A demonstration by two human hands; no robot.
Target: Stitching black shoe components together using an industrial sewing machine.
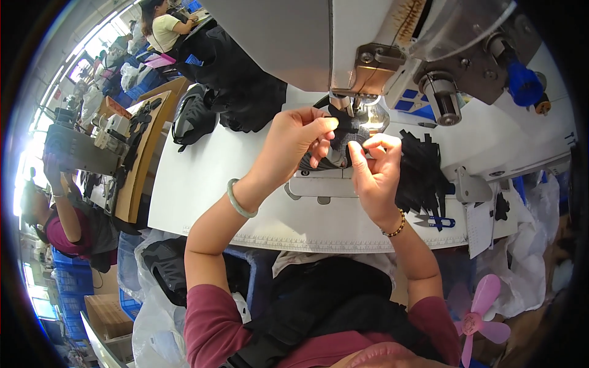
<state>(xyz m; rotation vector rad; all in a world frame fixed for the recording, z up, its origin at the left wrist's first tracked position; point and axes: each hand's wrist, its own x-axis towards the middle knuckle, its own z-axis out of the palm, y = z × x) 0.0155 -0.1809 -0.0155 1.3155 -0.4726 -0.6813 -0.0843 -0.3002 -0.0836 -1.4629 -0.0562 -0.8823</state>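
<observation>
My left hand (pixel 305 136) is closed in a pinch, thumb and forefinger on a black fabric strip (pixel 347 125) just in front of the sewing machine's needle area (pixel 351 103). Just below lies a dark shoe upper (pixel 337 153) on the machine's bed, partly hidden by my hands. My right hand (pixel 377 168) is raised to the right of the upper, its thumb and forefinger drawn together; what they hold, if anything, is too small to make out. A lit lamp glows beside the needle.
Black strips (pixel 423 168) are heaped right of the machine, with blue-handled thread snips (pixel 437 221) in front. A dark shoe upper (pixel 194 116) and black fabric (pixel 236 80) lie at the back left. A pink fan (pixel 481 316) stands low right. Co-workers sit at left.
</observation>
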